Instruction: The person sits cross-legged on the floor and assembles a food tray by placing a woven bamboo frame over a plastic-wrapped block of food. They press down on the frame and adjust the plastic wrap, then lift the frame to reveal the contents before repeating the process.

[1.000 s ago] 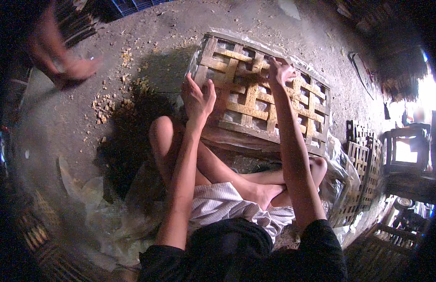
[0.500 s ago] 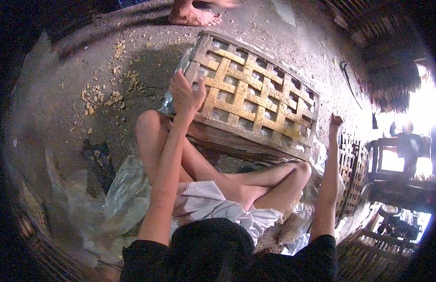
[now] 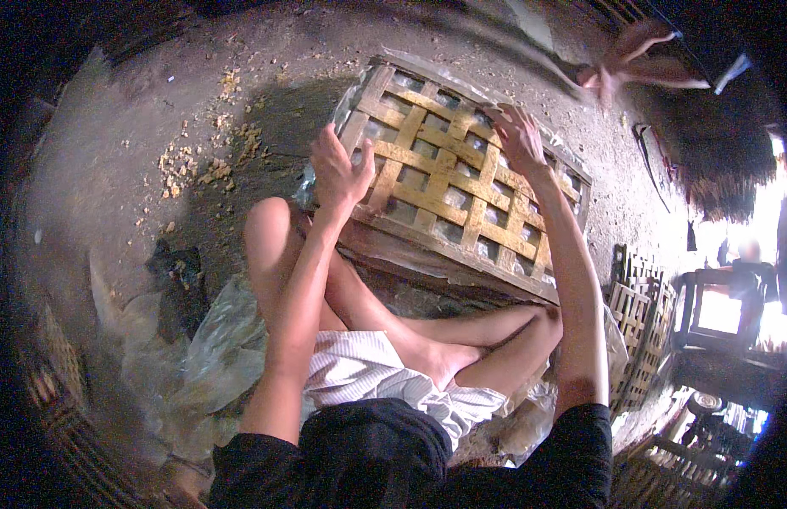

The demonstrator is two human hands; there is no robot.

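In front of my crossed legs lies a wooden crate with a woven lattice of yellowed flat strips on top and clear plastic showing along its sides. At its left edge my left hand grips the frame, thumb on the top side and fingers along the outside. My right hand reaches across the lattice to the far edge, fingers apart and slightly bent over the strips. Its fingertips are near or on the far rail; contact is hard to tell.
Yellowish crumbs are scattered on the dirt floor at the left. Crumpled clear plastic lies beside my left knee. More lattice panels stand at the right. A curved dark tool and another person's blurred foot are at the far right.
My right hand has come in from the right side, from a closed pose off the crate to spread fingers over its far edge. The other person's foot has shifted right. My left hand stays put.
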